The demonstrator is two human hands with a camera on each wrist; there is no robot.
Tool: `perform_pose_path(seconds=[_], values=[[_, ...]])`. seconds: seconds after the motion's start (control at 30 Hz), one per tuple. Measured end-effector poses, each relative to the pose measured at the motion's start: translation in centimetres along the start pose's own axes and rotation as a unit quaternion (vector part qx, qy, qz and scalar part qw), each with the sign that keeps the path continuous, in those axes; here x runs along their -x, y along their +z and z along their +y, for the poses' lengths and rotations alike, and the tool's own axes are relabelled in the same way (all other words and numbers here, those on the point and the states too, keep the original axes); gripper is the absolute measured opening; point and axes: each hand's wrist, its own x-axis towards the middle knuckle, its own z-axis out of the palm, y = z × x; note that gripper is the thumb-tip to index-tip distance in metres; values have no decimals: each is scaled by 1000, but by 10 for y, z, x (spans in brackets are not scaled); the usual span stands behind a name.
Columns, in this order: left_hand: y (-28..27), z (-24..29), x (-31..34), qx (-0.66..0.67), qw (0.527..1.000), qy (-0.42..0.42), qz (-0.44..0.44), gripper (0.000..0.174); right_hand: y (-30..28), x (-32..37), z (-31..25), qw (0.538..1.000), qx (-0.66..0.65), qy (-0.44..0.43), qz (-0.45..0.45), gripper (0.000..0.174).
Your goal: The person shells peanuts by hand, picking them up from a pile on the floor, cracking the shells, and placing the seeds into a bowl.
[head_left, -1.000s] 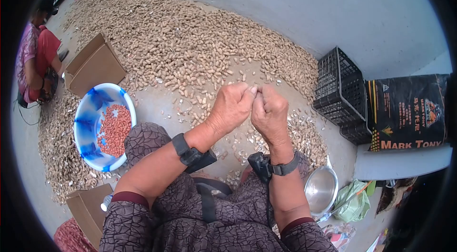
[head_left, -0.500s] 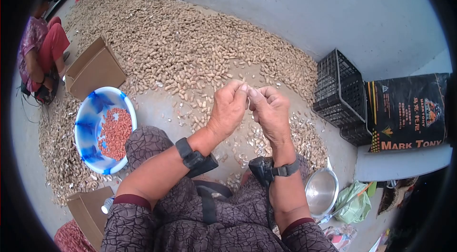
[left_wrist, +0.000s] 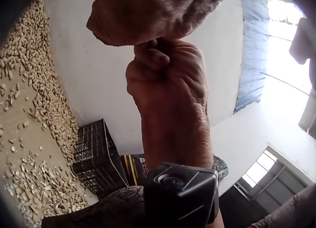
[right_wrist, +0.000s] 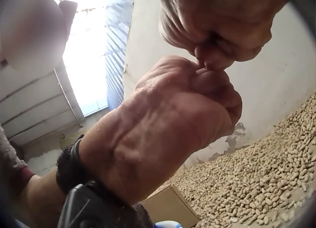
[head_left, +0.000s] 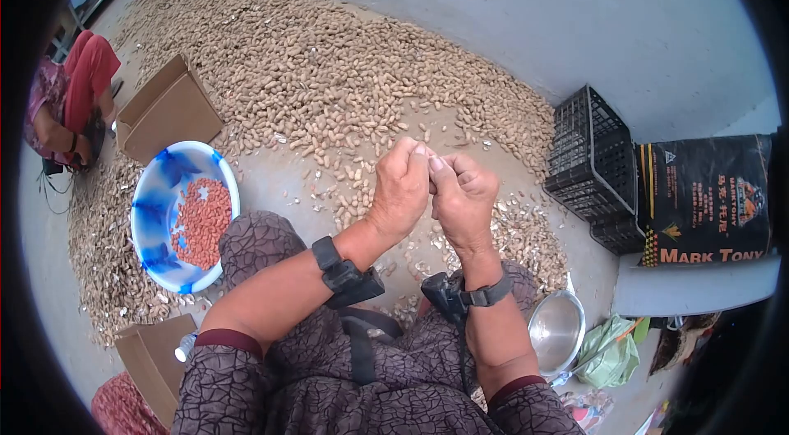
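The left hand (head_left: pixel 400 188) and right hand (head_left: pixel 466 198) meet at their fingertips above the floor, thumbs close together and fingers curled. Between the tips they pinch a small pale peanut (head_left: pixel 431 158), mostly covered by the fingers. In the left wrist view the left hand (left_wrist: pixel 148 16) is at the top, touching the right hand (left_wrist: pixel 170 90) below it. The right wrist view has the right hand (right_wrist: pixel 222 23) above the left hand (right_wrist: pixel 158 114). A blue-and-white basin (head_left: pixel 150 242) holding reddish shelled kernels (head_left: pixel 201 221) stands beside the left knee.
Unshelled peanuts (head_left: pixel 329 65) lie heaped along the wall, with broken shells (head_left: pixel 526 233) near the right knee. Cardboard (head_left: pixel 168 110) is behind the basin. Black crates (head_left: pixel 588 159), a black sack (head_left: pixel 707 196) and a metal bowl (head_left: pixel 555 332) are at right. Another person (head_left: pixel 82 90) sits far left.
The right hand has turned, its thumb now more extended toward the left thumb. Both hands stay together in nearly the same place. The head view has shifted slightly.
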Motion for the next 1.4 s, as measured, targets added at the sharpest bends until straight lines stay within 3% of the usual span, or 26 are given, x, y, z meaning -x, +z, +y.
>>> perform_pose_path(seconds=[0.07, 0.1, 0.13, 0.17, 0.2, 0.23, 0.27, 0.37, 0.47, 0.53, 0.67, 0.8, 0.83, 0.9, 0.93, 0.97, 1.03, 1.1, 1.27, 1.33, 1.4], values=[[0, 10, 2, -8, 1000, -21, -8, 20, 3, 1, 5, 999, 33, -19, 11, 14], [-1, 1, 0, -8, 1000, -22, -8, 20, 6, 1, 11, 993, 64, -96, 29, 12], [-4, -12, -4, -58, 997, 48, -11, 21, 8, 1, 14, 980, 95, -171, 46, 11], [-5, -24, -7, -107, 987, 119, -15, 22, 7, 1, 14, 980, 95, -171, 46, 11], [-4, -16, -5, -108, 987, 118, -15, 22, 7, 1, 14, 980, 107, -162, 47, 10], [-2, 0, -3, 33, 999, -8, -13, 22, 8, 2, 14, 980, 118, -155, 49, 9], [0, 9, -2, 172, 976, -134, -10, 21, 8, 2, 13, 980, 118, -155, 50, 9], [-5, 8, -6, 221, 952, -206, -50, 21, 6, 2, 12, 983, 107, -142, 45, 7], [-8, 9, -8, 249, 940, -218, -84, 20, 5, 2, 10, 971, 147, -184, 45, 5], [-6, 7, -9, 249, 941, -215, -80, 21, 4, 2, 11, 937, 217, -269, 43, 4], [-8, 5, -13, 272, 929, -229, -105, 20, 5, 5, 11, 950, 210, -228, 46, 3], [-11, 9, -16, 269, 917, -269, -116, 24, 5, 3, 5, 988, 69, -136, 36, 3], [-11, 12, -16, 245, 926, -263, -117, 26, 4, 2, 4, 994, 13, -105, 26, 4], [-10, 18, -16, 221, 934, -257, -117, 28, -3, 2, 3, 996, 33, -82, 21, 5], [-8, 21, -16, 143, 964, -192, -114, 29, -6, 1, 3, 997, 53, -58, 16, 6], [-7, 22, -17, 64, 984, -124, -109, 30, -7, 1, 3, 997, 53, -59, 16, 6], [-10, 19, -19, 27, 987, -109, -114, 31, -9, -1, 5, 982, 131, -130, 37, 6], [-11, 15, -19, -11, 988, -94, -119, 31, -11, -2, 6, 981, 133, -140, 33, 7], [-14, 6, -19, 151, 956, -186, -172, 21, -8, -1, 0, 975, 153, -159, 21, 10], [-13, 10, -19, 156, 955, -194, -164, 20, -4, -3, 1, 983, 78, -151, 62, 12], [-12, 12, -18, 162, 953, -202, -155, 20, -9, -5, 7, 987, 84, -136, 36, 13]])
